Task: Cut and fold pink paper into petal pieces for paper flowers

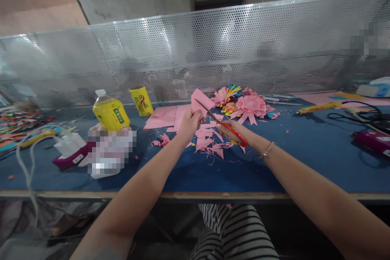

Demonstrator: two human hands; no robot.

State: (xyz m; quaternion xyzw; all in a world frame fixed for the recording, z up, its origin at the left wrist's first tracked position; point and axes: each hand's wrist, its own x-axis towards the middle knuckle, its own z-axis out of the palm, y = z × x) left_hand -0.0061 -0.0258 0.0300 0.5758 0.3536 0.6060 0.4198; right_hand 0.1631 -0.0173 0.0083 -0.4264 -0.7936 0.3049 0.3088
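Note:
Between the fingers of my left hand point(192, 121) is a folded piece of pink paper point(199, 99), raised above the table. My right hand point(228, 131) grips red-handled scissors point(233, 132), whose blades reach up and left across the paper. Pink paper scraps point(210, 142) lie scattered under both hands. Flat pink sheets point(166, 118) rest to the left of my left hand. Beyond my right hand sits a pile of paper flowers point(251, 106), mostly pink with some yellow and blue.
A yellow-liquid bottle point(109, 109) and a yellow can point(141, 101) stand at left. A purple power strip point(74, 156) with white plugs and cables lies nearer. At right are a yellow glue gun point(319, 107) and another purple strip point(373, 142). A perforated metal screen point(170, 48) borders the back.

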